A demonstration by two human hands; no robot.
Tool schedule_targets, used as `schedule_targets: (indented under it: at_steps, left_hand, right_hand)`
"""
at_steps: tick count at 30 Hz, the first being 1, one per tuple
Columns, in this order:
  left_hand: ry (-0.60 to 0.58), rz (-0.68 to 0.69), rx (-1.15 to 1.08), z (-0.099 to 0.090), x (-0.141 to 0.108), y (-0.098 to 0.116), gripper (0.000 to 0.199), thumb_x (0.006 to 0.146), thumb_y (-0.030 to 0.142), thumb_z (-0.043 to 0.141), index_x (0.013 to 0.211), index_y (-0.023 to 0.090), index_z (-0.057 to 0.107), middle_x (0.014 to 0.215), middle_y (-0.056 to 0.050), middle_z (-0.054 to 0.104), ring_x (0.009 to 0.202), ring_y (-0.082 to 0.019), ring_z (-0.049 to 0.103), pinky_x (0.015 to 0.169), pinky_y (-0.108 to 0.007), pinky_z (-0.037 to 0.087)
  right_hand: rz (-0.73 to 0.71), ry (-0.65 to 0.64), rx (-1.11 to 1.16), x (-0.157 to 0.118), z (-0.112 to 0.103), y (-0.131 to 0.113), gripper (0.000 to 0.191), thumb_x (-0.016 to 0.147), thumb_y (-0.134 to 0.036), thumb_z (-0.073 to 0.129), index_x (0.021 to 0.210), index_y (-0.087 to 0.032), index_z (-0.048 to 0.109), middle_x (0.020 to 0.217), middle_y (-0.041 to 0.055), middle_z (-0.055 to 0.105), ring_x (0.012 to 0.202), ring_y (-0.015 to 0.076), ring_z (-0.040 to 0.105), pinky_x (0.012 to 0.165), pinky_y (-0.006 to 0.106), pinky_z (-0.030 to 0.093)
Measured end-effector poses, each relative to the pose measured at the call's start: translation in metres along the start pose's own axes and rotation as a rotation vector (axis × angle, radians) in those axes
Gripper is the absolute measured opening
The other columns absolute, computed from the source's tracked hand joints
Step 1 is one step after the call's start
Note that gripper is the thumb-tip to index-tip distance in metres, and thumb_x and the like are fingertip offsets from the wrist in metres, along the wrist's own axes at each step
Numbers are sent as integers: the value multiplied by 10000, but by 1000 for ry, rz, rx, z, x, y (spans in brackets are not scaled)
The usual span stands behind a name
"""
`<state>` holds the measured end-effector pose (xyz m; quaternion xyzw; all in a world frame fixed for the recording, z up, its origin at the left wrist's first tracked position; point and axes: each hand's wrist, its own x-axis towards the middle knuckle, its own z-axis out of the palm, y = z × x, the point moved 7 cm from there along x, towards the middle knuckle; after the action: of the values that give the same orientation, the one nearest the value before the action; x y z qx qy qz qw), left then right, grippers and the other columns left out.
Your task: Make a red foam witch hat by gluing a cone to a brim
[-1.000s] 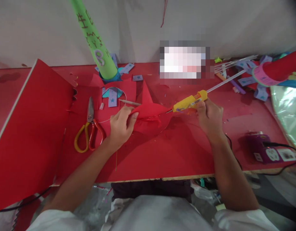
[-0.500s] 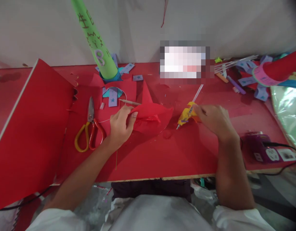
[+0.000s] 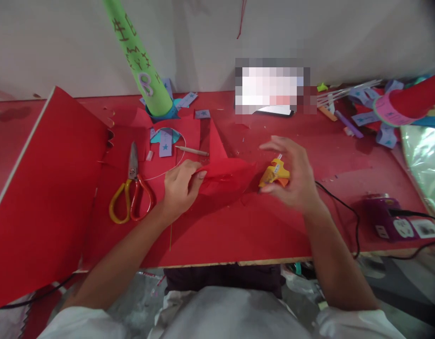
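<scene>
My left hand (image 3: 182, 186) pinches the left edge of a folded red paper piece (image 3: 227, 172) between thumb and fingers, over the red tabletop. My right hand (image 3: 293, 174) is open, its thumb and fingers spread in a wide curve. A yellow hot glue gun (image 3: 274, 173) with an orange trigger lies on the table beside that palm, partly framed by the fingers; I cannot tell whether they touch it. Left of my left hand lie scissors (image 3: 132, 186) with one yellow and one red handle. A pencil-like stick (image 3: 192, 150) rests just behind the paper.
A green paper cone (image 3: 146, 70) stands behind, with purple star strips around its base. At left a large red board (image 3: 51, 197) leans up. A pixelated screen (image 3: 270, 89) stands at the back; a purple box (image 3: 387, 216) with black cables sits at right.
My right hand has let go of the glue gun, opened, and shifted left around it. The gun now rests on the table. My left hand still pinches the red paper, which has moved slightly.
</scene>
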<state>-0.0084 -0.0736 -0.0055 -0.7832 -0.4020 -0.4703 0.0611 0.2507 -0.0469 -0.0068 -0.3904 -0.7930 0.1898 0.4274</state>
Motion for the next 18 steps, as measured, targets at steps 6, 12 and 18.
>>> schedule_targets:
  at_steps: [6,12,18]
  left_hand:
    - [-16,3,-24,0,-1,4,180,1119,280,535,982,193,614,759,9,692,621,-113,635,597,-256,444]
    - [-39,-7,-42,1,-3,6,180,1111,270,546,970,191,625,770,3,703,636,-120,646,613,-254,452]
    - [-21,1,-56,1,-4,6,163,1104,265,562,977,191,631,769,6,701,636,-113,640,621,-250,456]
  right_hand:
    - [-11,-106,-58,4,46,-27,968,959,-527,782,1725,-380,210,1568,125,624,1449,380,596,1222,631,480]
    - [121,-72,-39,5,53,-20,801,957,-304,734,1657,-377,351,1434,90,697,1195,344,715,1136,623,532]
    - [145,-32,-71,7,50,-21,594,802,-104,698,1355,-311,635,1288,58,751,1171,325,693,1070,546,545]
